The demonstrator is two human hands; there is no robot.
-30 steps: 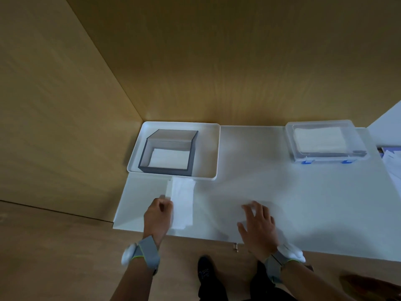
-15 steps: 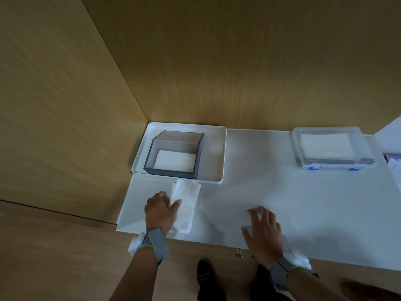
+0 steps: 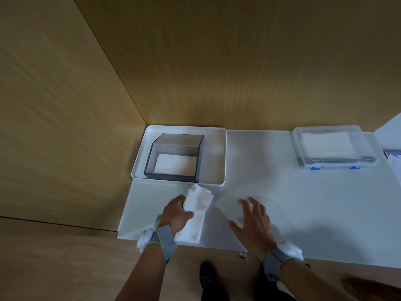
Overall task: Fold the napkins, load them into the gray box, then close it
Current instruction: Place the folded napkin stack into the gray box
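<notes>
Folding step: we note the left hand clenched on a half-folded napkin on the tabletop before the open gray box, right hand released flat; next, lift it in.

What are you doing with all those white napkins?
A person is folding napkins at a white table. The left hand grips a folded napkin just in front of the open gray box, which already holds one. The right hand lies spread on the table. The box is not yet closed.
</notes>
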